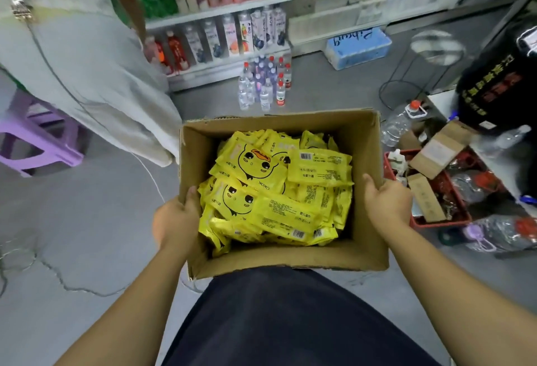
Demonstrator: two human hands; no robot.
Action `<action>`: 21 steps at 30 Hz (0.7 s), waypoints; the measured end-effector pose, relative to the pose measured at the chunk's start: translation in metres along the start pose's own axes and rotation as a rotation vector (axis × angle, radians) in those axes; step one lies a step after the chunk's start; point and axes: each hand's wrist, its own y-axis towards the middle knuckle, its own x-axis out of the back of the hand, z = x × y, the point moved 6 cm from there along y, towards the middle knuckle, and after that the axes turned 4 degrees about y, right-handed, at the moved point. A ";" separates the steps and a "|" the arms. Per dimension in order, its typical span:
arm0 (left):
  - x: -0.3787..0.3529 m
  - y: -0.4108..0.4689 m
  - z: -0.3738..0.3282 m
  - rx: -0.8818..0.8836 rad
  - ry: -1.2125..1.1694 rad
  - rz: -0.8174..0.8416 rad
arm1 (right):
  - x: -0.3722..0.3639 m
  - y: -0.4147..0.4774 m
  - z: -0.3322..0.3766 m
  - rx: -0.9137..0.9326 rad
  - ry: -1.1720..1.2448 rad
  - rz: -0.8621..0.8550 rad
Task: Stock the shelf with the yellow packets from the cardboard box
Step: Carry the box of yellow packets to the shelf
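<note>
Gripping cardboard box (367, 145) walls, left hand (177, 217), right hand (388, 200).

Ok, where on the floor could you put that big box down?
Best is the bare grey floor left of the cardboard box, between it and the purple stool. A narrower strip lies ahead, before the water bottles. The right side is crowded: a red crate and a big clear jug sit close to the box.

Open cardboard box (360, 145) holds jumbled yellow packets (276, 191).
</note>
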 end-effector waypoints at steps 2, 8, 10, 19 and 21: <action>-0.022 0.042 -0.018 -0.037 0.044 0.034 | -0.026 0.027 0.001 -0.041 -0.026 0.013; -0.064 0.191 -0.089 -0.058 0.180 0.126 | -0.093 0.134 0.065 -0.170 -0.130 0.093; -0.066 0.238 -0.111 -0.052 0.165 0.159 | -0.107 0.170 0.101 -0.176 -0.147 0.112; -0.067 0.371 -0.174 0.004 0.160 0.190 | -0.153 0.276 0.211 -0.131 -0.156 0.206; -0.071 0.387 -0.182 0.035 0.167 0.207 | -0.160 0.301 0.226 -0.118 -0.159 0.223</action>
